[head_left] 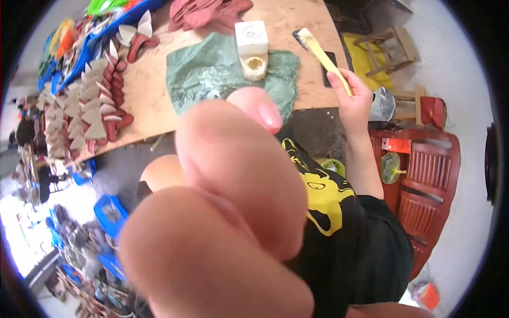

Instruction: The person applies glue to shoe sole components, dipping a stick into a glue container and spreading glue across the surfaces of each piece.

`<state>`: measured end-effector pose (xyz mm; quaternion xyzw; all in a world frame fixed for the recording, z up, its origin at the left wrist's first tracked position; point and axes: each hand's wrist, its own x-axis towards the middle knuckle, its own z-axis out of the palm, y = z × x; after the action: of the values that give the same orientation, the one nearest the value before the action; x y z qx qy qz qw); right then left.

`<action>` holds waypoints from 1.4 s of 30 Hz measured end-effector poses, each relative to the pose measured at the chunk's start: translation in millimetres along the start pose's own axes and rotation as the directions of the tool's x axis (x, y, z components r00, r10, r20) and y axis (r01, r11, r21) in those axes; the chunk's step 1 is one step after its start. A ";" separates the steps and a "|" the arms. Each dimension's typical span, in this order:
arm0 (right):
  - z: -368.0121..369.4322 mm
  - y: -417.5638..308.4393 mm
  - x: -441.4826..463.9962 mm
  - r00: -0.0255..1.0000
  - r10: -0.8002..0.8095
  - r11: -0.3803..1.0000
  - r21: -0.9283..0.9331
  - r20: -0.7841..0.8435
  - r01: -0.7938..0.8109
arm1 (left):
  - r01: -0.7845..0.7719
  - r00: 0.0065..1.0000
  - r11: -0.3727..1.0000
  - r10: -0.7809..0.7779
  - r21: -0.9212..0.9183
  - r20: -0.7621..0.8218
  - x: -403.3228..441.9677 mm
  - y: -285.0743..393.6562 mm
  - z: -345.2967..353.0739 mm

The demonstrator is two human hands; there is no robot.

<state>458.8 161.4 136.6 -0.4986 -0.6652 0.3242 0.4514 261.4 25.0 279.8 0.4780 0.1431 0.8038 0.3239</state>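
In my right hand [354, 95] is a brush [321, 54] with a pale yellow handle and dark bristles, raised near the table's right edge. My left hand [228, 175] looms very large and blurred before the camera, its fingers bent and close together. A thumbnail shows at the top of it, and whatever the fingers may hold is hidden. Beyond that hand, a white block [251, 38] with a ring mark stands on a crumpled green cloth [204, 69]. A cream-coloured piece with a round opening [254, 69] sits against the block's near side.
Rows of dark red pieces with pale pointed parts [87, 106] line the wooden table's [154, 85] left side. Reddish cloth [207, 13] lies at the back, near a blue tray [119, 24]. Right of the table stand a wooden stool [392, 50] and a red-brown slatted chair [429, 164].
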 end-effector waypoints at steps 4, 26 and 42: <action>-0.6 11.9 14.8 0.997 0.055 0.994 0.089 0.054 -0.060 | -0.033 0.999 0.999 0.033 0.004 0.002 -4.2 -12.8 15.5; 10.0 37.8 39.0 0.962 -0.012 0.991 0.129 0.274 -0.024 | 0.102 0.968 0.993 -0.114 -0.065 -0.222 3.7 -38.6 59.9; 21.1 47.9 56.2 0.952 0.167 0.982 0.045 0.255 -0.185 | -0.033 0.955 0.796 -0.154 0.605 0.255 29.1 -65.7 -80.9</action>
<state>451.6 229.5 101.9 -0.4952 -0.6582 0.4461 0.3502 207.3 99.9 223.4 0.6640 0.3574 0.6263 0.1980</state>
